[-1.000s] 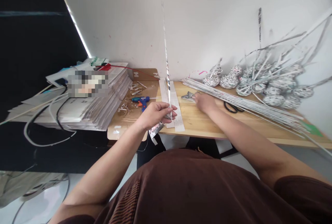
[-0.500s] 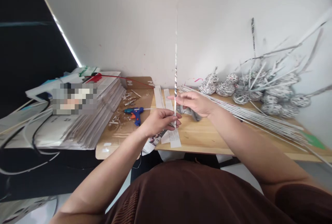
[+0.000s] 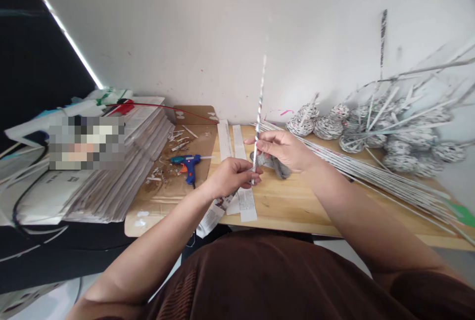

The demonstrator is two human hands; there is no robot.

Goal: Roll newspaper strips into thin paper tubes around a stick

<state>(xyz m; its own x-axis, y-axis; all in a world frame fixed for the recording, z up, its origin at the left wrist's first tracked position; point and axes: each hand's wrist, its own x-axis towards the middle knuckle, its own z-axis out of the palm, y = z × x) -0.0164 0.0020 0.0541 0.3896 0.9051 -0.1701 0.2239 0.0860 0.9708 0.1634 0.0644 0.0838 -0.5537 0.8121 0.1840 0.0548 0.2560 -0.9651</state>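
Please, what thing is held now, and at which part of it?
A thin paper tube, upright: the left hand grips its bottom end, the right hand holds it slightly higher.

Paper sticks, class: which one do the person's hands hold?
The nearly upright stick, its lower end in the left hand, the right hand's fingers just above; the bundled sticks lie on the table.

A pale, marked wall [image 3: 185,23] rises behind a light wooden table [image 3: 297,206].
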